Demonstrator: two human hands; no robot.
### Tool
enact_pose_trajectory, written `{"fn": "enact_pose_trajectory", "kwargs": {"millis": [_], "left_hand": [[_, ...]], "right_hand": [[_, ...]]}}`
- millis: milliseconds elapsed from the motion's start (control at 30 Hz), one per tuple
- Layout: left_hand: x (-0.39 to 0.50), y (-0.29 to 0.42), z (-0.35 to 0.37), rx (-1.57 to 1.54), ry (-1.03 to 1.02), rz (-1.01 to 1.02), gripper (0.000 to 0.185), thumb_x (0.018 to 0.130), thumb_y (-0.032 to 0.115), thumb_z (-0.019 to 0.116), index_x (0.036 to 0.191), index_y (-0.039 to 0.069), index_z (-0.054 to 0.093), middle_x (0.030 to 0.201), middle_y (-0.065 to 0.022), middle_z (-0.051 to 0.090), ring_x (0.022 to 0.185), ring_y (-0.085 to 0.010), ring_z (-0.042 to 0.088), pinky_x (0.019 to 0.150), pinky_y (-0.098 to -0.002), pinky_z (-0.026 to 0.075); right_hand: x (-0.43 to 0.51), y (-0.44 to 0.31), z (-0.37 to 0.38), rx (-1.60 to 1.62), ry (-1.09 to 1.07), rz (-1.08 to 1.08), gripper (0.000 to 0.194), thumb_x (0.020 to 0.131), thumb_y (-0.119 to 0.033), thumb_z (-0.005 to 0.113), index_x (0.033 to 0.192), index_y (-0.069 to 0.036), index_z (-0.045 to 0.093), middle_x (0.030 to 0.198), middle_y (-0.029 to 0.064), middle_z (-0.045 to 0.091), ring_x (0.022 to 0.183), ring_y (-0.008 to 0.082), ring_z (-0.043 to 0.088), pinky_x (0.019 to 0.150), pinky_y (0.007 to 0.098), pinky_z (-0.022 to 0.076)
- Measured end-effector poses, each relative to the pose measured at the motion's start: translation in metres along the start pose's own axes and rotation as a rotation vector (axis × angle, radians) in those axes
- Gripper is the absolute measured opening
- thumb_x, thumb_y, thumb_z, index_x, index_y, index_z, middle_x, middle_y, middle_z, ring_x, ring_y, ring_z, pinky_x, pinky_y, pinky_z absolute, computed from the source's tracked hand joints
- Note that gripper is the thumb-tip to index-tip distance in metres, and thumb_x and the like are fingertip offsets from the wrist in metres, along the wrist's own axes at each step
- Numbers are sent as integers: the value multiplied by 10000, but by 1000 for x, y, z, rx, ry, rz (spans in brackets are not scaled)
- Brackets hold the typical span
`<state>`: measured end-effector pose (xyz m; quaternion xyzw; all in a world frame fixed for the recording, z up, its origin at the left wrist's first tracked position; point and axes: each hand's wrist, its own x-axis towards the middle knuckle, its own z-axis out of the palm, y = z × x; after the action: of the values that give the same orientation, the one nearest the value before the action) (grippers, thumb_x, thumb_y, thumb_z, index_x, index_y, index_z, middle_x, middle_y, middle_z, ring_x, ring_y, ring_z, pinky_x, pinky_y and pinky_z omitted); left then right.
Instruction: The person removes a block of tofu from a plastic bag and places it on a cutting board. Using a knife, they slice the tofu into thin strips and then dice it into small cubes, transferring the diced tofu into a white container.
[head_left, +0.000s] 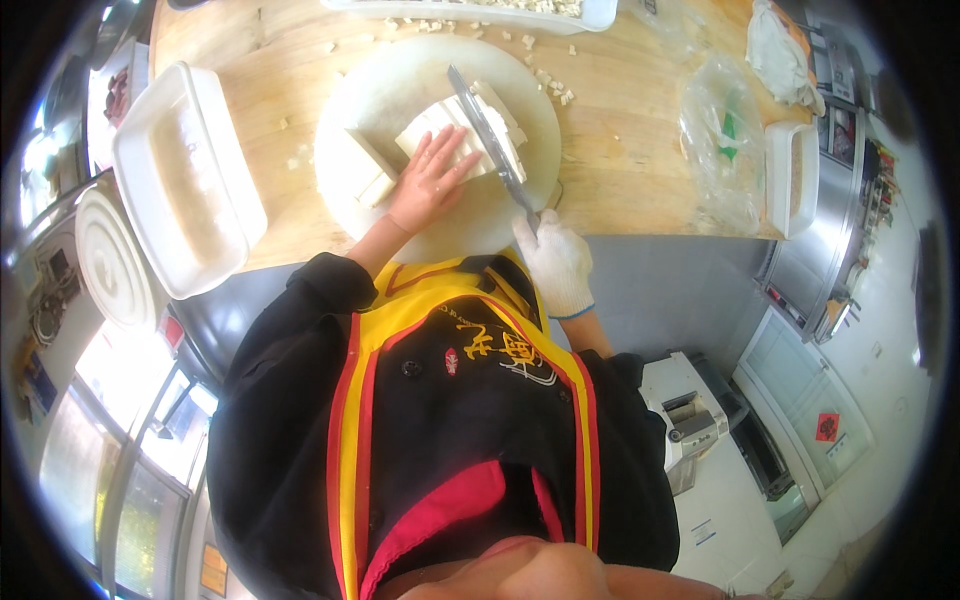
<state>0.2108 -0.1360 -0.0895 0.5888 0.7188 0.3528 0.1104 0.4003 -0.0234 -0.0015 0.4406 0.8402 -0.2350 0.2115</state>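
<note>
A round white cutting board (450, 217) lies on the wooden table before me. On it rests a sliced block of white food, probably tofu (427, 124), with my bare left hand (435, 180) spread flat on top. My right hand (556, 259), in a white knit glove, grips the handle of a long-bladed knife (487, 131). The blade lies across the right part of the sliced block, at a slant, its tip pointing away from me. Left of my left hand sits another pale block (360, 169), near the board's left edge.
An empty-looking white tub (251, 225) stands at the left table edge, beside a round lid (109, 251). At the far edge is a white tray (480, 16) holding small cubes, with loose cubes around it. A plastic bag (716, 180) and a small white container (808, 180) lie right.
</note>
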Motion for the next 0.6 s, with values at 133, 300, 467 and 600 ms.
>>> {"fn": "enact_pose_trajectory", "kwargs": {"millis": [133, 300, 467, 600], "left_hand": [[0, 0, 1, 14, 6, 4, 651, 687, 55, 665, 1308, 144, 494, 1426, -153, 369, 1329, -350, 336, 1069, -515, 299], [-2, 0, 0, 27, -10, -8, 642, 683, 50, 661, 1299, 140, 503, 1420, -156, 378, 1326, -348, 344, 1066, -513, 305], [-1, 2, 0, 15, -3, -5, 628, 696, 54, 657, 1298, 144, 503, 1418, -157, 380, 1324, -348, 347, 1065, -513, 306], [-1, 2, -1, 24, -6, -3, 619, 712, 58, 653, 1305, 149, 497, 1421, -159, 374, 1325, -351, 343, 1066, -511, 303]], "right_hand": [[4, -6, 3, 29, 15, -28, 488, 909, -481, 440, 887, -7, 554, 726, 238, 632, 697, 386, 641, 642, 475, 501], [14, -3, 21, -33, 40, -173, 499, 904, -481, 448, 888, 7, 550, 725, 246, 628, 681, 405, 630, 636, 482, 496], [38, 19, 47, 105, 1, -71, 505, 893, -483, 471, 891, 16, 548, 725, 265, 617, 675, 427, 617, 633, 495, 488], [39, 23, 49, 116, -2, -73, 520, 886, -494, 476, 897, 20, 554, 734, 273, 615, 700, 431, 617, 651, 500, 483]]}}
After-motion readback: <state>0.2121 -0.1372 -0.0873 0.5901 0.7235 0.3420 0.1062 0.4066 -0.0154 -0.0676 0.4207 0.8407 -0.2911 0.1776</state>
